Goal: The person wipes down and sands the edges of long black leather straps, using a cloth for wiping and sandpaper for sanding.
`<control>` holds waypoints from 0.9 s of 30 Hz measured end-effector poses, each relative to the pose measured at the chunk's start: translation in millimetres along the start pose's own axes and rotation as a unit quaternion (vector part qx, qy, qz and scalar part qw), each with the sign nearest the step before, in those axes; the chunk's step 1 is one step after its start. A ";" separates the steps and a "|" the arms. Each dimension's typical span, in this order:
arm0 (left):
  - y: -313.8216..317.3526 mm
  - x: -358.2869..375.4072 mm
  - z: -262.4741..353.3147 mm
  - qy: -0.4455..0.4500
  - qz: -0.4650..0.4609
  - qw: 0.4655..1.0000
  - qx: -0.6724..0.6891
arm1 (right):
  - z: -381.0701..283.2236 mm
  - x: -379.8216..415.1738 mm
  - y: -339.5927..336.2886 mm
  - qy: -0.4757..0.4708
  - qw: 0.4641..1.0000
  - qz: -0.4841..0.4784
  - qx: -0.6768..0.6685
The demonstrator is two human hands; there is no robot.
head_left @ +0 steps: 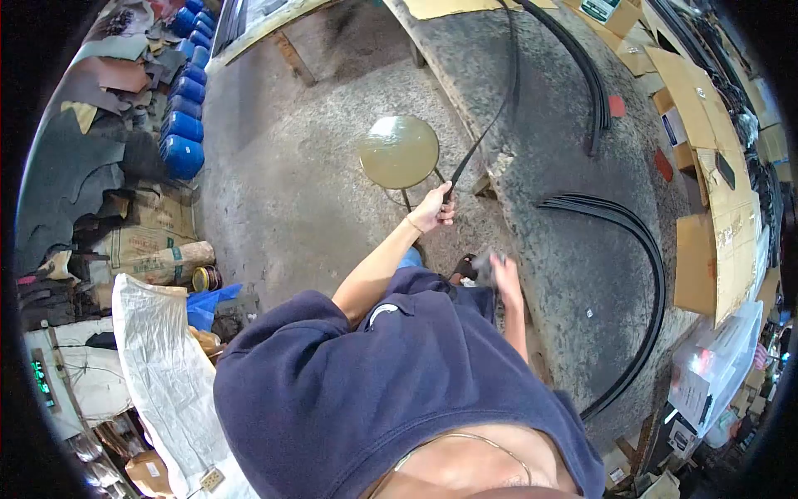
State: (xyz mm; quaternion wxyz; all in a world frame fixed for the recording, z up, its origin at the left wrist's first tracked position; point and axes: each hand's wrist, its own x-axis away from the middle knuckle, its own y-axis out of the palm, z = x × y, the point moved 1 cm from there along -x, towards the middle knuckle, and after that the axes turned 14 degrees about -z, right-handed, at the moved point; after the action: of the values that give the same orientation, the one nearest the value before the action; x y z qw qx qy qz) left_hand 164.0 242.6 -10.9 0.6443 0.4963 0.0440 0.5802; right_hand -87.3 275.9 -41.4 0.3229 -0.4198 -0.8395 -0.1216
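Observation:
My left hand (434, 208), with a thin bracelet at the wrist, is closed around the end of a long black strip (478, 151). The strip runs up over the edge of the worktable (532, 249) and on toward its far end. Close to the table's near edge, my right hand (505, 279) is lower and partly blurred. Its fingers are curled at a small greyish thing (482, 263) too smeared to name. A curved bundle of black strips (652, 266) lies on the table to the right, and another bundle (594, 83) lies farther up.
A round stool (399, 151) stands on the floor just beyond my left hand. Blue containers (183, 155) line the left side beside piled dark sheets (71, 179). Cardboard boxes (697, 266), a phone (725, 170) and a clear plastic bin (715, 366) are along the right.

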 end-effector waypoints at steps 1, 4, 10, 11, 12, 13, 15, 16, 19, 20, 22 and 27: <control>-5.0 6.2 2.0 0.006 0.024 1.000 -0.009 | -18.4 -12.7 13.1 -0.024 0.980 -0.014 -0.197; -15.3 24.2 1.8 0.020 0.038 0.999 -0.011 | -80.1 -43.6 53.0 -0.158 0.827 -0.139 -0.521; -66.4 41.4 1.9 0.139 0.026 0.977 -0.162 | -112.4 -80.8 157.1 -0.215 0.908 -0.138 -0.331; -93.2 32.0 -2.7 0.156 0.063 0.950 -0.263 | -115.1 -86.3 168.3 -0.213 0.908 -0.134 -0.334; -109.9 31.7 -8.4 0.166 0.099 0.914 -0.357 | -116.5 -89.3 177.9 -0.207 0.925 -0.111 -0.299; -99.7 57.3 8.1 0.107 0.056 0.942 -0.314 | -113.1 -87.1 188.0 -0.196 0.940 -0.087 -0.266; -58.9 110.2 42.2 0.098 0.007 0.979 -0.179 | -122.0 -87.3 199.0 -0.191 0.931 -0.137 -0.279; -68.3 111.0 47.3 0.098 0.001 0.978 -0.184 | -125.9 -88.8 205.4 -0.190 0.912 -0.100 -0.349; -86.3 108.7 42.0 0.042 -0.108 0.993 -0.009 | -132.8 -88.7 211.2 -0.163 0.910 -0.091 -0.370; -86.3 104.9 39.7 0.054 -0.080 0.995 -0.014 | -138.1 -92.7 212.4 -0.163 0.929 -0.067 -0.327; -81.8 104.6 41.3 0.076 -0.036 0.996 -0.029 | -141.1 -109.3 209.7 -0.159 0.953 -0.032 -0.255; -74.8 106.3 50.4 0.065 -0.020 0.996 -0.064 | -166.3 -141.5 197.7 -0.141 0.959 0.028 -0.242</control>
State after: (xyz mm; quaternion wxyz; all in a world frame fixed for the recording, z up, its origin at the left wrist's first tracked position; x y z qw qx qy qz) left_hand 282.9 309.4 18.0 0.6820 0.4139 0.0582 0.6002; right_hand 202.8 230.4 -19.1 0.0928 -0.5216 -0.8099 -0.2518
